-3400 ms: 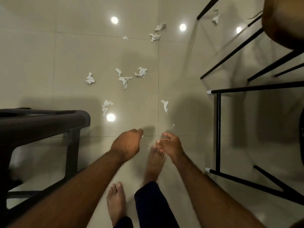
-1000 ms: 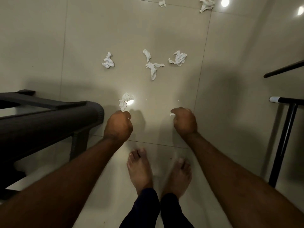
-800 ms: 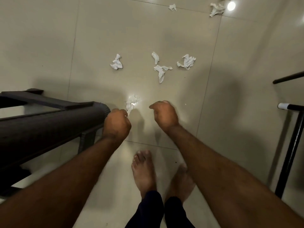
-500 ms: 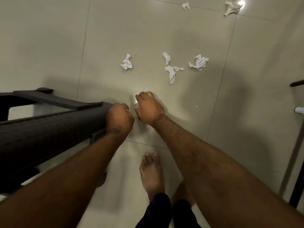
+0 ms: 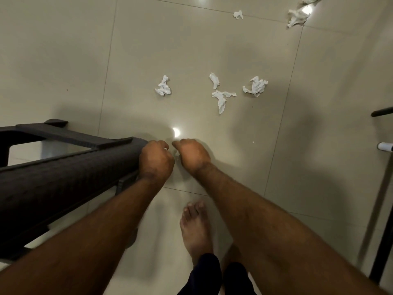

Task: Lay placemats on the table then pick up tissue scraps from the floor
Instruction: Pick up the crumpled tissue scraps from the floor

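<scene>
Gathering tissue, floor stage. Left hand (image 5: 156, 160), right hand (image 5: 192, 155): grips curled, knuckle to knuckle beside dark furniture (image 5: 63, 177), seemingly clamped on white scrap (image 5: 177, 154) peeking between. Four scraps (image 5: 222, 100) on floor (image 5: 63, 50) ahead, more beyond. Next: reach forward, pinch nearest.

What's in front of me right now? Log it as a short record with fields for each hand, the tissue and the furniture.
left hand: fingers curled, against the end of the dark woven furniture
right hand: fingers curled, close beside the left hand
tissue bit: white, showing between the hands; holder cannot be told
near scraps: four on the floor ahead, untouched
far scraps: two at the top of the view
floor: glossy beige tiles
right edge: black metal frame
</scene>
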`<state>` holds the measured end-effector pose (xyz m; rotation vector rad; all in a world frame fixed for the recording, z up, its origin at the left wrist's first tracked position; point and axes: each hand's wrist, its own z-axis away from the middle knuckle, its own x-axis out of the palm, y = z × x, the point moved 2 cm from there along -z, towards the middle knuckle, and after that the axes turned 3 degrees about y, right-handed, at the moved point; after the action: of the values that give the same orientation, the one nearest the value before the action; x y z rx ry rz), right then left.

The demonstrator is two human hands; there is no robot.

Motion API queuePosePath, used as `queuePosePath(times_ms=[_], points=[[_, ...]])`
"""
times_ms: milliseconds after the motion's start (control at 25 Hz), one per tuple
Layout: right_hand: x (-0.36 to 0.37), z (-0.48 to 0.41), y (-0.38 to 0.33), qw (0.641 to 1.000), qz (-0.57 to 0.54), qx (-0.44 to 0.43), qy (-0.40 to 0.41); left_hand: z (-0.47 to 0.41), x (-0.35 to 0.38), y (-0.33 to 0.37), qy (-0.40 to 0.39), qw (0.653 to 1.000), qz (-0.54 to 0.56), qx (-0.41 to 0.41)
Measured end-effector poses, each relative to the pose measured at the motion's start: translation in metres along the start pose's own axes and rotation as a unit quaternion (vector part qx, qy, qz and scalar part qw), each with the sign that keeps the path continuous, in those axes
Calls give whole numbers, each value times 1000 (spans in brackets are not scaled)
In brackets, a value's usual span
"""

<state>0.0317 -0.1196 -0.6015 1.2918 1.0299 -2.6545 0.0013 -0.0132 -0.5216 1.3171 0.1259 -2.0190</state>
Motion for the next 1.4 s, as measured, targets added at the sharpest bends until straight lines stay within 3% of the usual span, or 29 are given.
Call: queuePosePath(times_ms=[80, 160, 200, 320, 400, 440, 480, 520, 560, 600, 720, 800, 920, 1240, 1400], points=[[-15, 9, 4, 979, -155, 118, 59, 0, 1, 7, -13, 999, 3, -39], [-33, 21, 0, 936, -269, 194, 118, 3, 4, 12, -27, 989, 84, -118], [-44, 27, -5, 922, -301, 205, 131, 5, 4, 16, -37, 968, 172, -176], [-74, 43, -19, 911, -327, 206, 143, 14, 3, 37, -81, 838, 429, -328], [-95, 54, -26, 911, -328, 208, 135, 19, -5, 53, -80, 783, 493, -370], [-104, 59, -30, 897, -357, 225, 128, 22, -8, 61, -89, 763, 517, -379], [-113, 64, -34, 859, -425, 261, 119, 24, -12, 68, -101, 755, 528, -375], [-121, 69, -40, 811, -492, 299, 101, 26, -16, 75, -115, 758, 526, -368], [-128, 74, -45, 789, -516, 322, 90, 28, -22, 82, -127, 762, 521, -362], [-136, 77, -48, 800, -505, 311, 93, 30, -28, 89, -140, 764, 519, -358], [-159, 87, -50, 889, -376, 234, 115, 35, -40, 109, -165, 777, 500, -345], [-175, 87, -44, 926, -270, 225, 136, 34, -49, 120, -166, 786, 489, -340], [-191, 81, -35, 939, -214, 215, 161, 26, -61, 135, -162, 810, 461, -324], [-229, 60, 36, 977, -113, 146, 107, -12, -74, 160, -173, 895, 318, -261], [-250, 41, 78, 982, -54, 160, 82, -32, -81, 159, -153, 952, 190, -187]])
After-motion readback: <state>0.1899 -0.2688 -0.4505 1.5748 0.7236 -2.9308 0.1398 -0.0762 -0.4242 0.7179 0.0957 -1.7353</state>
